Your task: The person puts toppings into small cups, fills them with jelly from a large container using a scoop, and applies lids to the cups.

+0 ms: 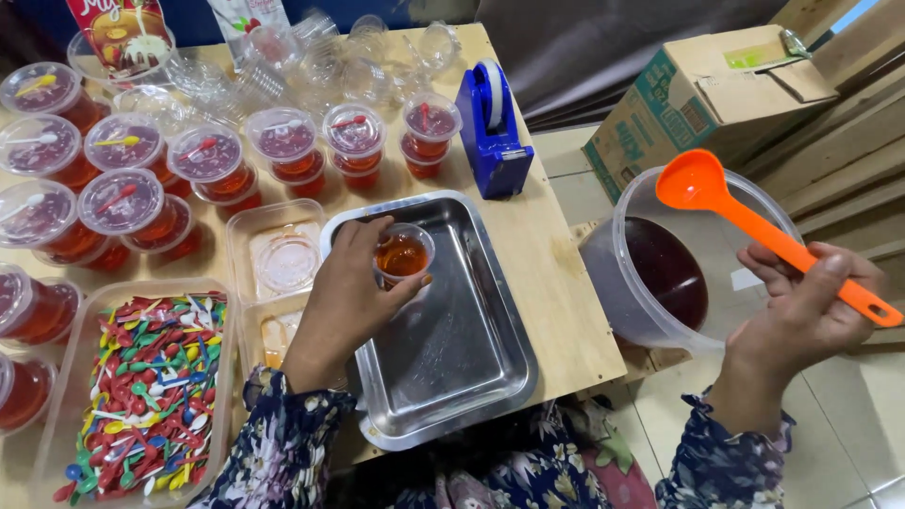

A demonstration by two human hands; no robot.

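Note:
My left hand (347, 287) grips a small clear plastic cup (403, 255) holding reddish-orange liquid, over the steel tray (452, 349). Off to the right, my right hand (801, 311) holds an orange plastic ladle (702, 184) by its handle, with the bowl raised over a large clear tub (660, 273) of dark red liquid. The tub sits beside the wooden table (556, 283), below its edge.
Several lidded cups of red jelly (127, 203) with small spoons on top fill the table's left and back. A clear box of coloured plastic spoons (151, 386) lies front left. A blue tape dispenser (492, 127), empty cups (330, 57) and a cardboard box (702, 94) stand behind.

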